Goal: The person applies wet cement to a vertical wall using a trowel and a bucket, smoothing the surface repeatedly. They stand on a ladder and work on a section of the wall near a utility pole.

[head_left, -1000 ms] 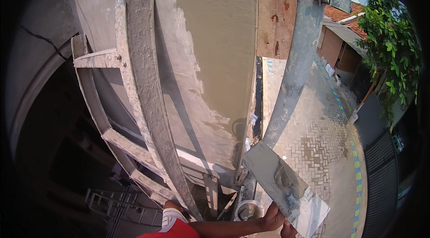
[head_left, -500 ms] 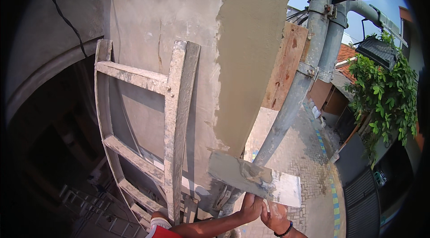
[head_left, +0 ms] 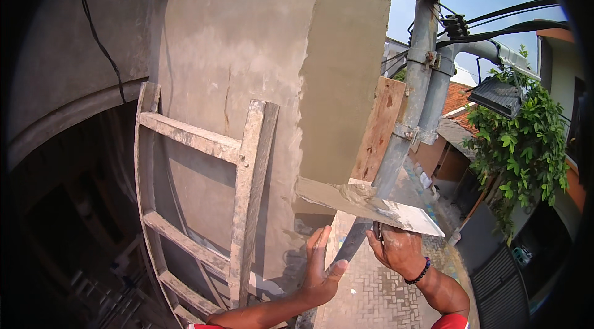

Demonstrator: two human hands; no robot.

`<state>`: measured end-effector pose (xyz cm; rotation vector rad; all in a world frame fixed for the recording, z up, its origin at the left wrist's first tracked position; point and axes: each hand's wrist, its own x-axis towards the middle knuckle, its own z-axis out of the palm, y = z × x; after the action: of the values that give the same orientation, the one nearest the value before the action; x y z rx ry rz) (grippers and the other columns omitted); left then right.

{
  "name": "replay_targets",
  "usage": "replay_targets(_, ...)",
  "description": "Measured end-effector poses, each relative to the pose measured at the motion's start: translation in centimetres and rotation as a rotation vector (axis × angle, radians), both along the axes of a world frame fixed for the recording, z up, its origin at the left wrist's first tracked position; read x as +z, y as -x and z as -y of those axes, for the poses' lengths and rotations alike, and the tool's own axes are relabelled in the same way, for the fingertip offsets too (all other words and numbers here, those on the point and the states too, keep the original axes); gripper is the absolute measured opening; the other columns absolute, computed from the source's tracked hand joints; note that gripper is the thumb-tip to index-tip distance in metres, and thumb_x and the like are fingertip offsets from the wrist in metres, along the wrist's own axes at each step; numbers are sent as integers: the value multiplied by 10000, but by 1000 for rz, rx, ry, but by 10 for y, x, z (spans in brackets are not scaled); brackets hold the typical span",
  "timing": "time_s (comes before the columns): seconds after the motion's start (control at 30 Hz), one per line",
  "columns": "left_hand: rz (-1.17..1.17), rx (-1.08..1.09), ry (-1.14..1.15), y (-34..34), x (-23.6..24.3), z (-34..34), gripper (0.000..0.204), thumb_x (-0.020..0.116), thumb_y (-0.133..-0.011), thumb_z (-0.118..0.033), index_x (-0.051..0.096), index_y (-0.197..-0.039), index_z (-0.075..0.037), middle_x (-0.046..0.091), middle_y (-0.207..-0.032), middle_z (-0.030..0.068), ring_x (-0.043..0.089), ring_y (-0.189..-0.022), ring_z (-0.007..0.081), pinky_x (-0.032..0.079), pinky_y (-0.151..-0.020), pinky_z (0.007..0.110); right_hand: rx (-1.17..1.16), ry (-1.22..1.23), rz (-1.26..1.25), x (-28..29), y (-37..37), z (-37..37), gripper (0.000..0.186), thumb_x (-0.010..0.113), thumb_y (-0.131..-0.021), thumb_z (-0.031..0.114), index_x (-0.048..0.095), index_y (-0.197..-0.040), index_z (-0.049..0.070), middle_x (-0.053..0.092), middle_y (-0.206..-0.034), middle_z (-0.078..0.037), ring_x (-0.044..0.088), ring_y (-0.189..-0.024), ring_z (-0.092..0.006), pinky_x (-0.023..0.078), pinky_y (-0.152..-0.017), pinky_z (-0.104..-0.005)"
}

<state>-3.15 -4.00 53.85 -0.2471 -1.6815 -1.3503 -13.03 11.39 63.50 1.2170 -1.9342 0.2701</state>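
A plastering trowel (head_left: 409, 217) with a long flat metal blade is held from below by my right hand (head_left: 399, 250), its fingers wrapped round the dark handle. Grey wet mortar (head_left: 356, 194) lies over much of the blade. The blade's left end meets the lower part of a freshly coated, darker strip of plaster (head_left: 346, 75) on the wall. Below the blade, my left hand (head_left: 320, 281) is raised with fingers and thumb apart, holding nothing. Whether its fingertips touch the wall I cannot tell.
A mortar-spattered wooden ladder (head_left: 244, 199) leans against the wall (head_left: 210, 38) on the left. Right of the plaster stand a board (head_left: 380, 125) and grey metal poles (head_left: 402, 143) with cables and a floodlight (head_left: 498, 95). Far below lies a paved lane (head_left: 371, 289).
My left hand has come away from the trowel and opened. My right hand has moved up and right with the trowel, whose blade now sits higher at the wall. The view has shifted upward.
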Motion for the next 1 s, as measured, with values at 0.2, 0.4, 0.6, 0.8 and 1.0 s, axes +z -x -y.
replay_targets(0.2, -299, 666, 188, -30, 82, 153, 574, 538, -972, -253, 363, -1383, 107, 371, -1368, 243, 344, -1305, 343, 230, -1126, 472, -138, 56, -306, 79, 25, 6, 368, 708, -785, 202, 653, -1114, 46, 654, -1065, -170, 623, -966, -368, 477, -847, -495)
replay_targets(0.4, -38, 895, 506, -2, 154, 247, 382, 600, -932, -218, 559, -1227, 21, 535, -1216, 213, 482, -1165, 375, 358, -1003, 459, -273, -32, -172, 162, 22, 50, 382, 657, -858, 235, 575, -1138, -12, 643, -910, -238, 639, -750, -407, 518, -675, -477)
replay_targets(0.6, 200, 759, 532, 20, 160, 282, 351, 611, -926, -313, 669, -949, 33, 668, -885, 240, 632, -839, 417, 478, -740, 475, -250, 1, -279, 204, 31, 77, 298, 628, -875, 259, 519, -976, 0, 656, -770, -215, 663, -728, -386, 531, -660, -489)
replay_targets(0.8, 353, 799, 674, 21, 164, 288, 455, 527, -945, -416, 703, -805, -20, 667, -763, 227, 646, -777, 414, 486, -716, 503, -305, -87, -244, 250, 41, 87, 424, 596, -885, 338, 537, -1042, -51, 635, -766, -269, 639, -772, -450, 515, -732, -514)
replay_targets(1.0, 494, 810, 702, 18, 165, 288, 531, 454, -966, -460, 719, -799, -32, 669, -767, 233, 647, -781, 424, 494, -723, 512, -233, -22, -88, 274, 51, 91, 472, 560, -887, 345, 592, -1024, -105, 631, -791, -331, 647, -792, -477, 516, -777, -502)
